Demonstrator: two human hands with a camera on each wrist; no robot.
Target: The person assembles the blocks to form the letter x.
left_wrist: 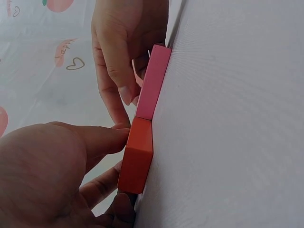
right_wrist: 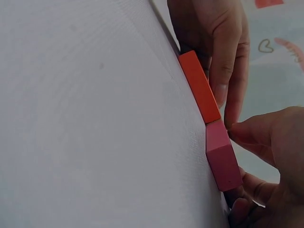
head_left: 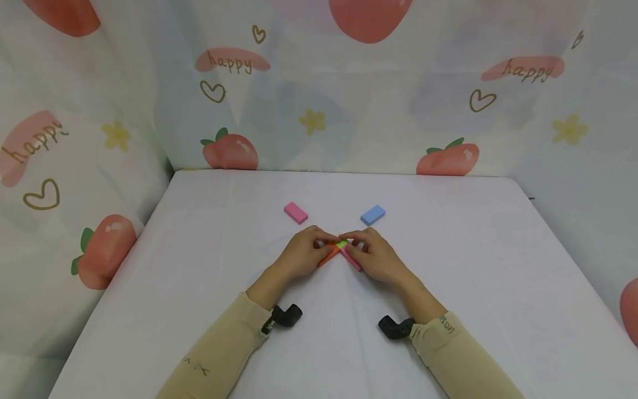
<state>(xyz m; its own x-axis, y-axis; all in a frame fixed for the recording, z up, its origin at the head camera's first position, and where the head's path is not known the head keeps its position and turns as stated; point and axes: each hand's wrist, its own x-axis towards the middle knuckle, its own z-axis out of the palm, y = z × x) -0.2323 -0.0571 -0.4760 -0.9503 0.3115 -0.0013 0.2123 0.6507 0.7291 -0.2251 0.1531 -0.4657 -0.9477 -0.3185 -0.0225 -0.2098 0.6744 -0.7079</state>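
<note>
Near the middle of the table, my left hand (head_left: 305, 252) grips an orange block (left_wrist: 137, 156) between thumb and fingers. My right hand (head_left: 380, 257) pinches a pink block (right_wrist: 224, 159) in the same way. Both blocks lie low on the white cloth, angled to each other, and their near ends touch in both wrist views. A yellow-green piece (head_left: 341, 244) shows just behind where they meet, between the fingertips of both hands. Most of that piece is hidden by the fingers and the blocks.
Behind the hands, another pink block (head_left: 296, 213) lies to the left and a blue block (head_left: 372, 215) to the right. White cloth covers the table (head_left: 448, 233). A printed curtain (head_left: 359, 111) stands along the back and sides. Black wrist mounts (head_left: 288, 316) stick out from both sleeves.
</note>
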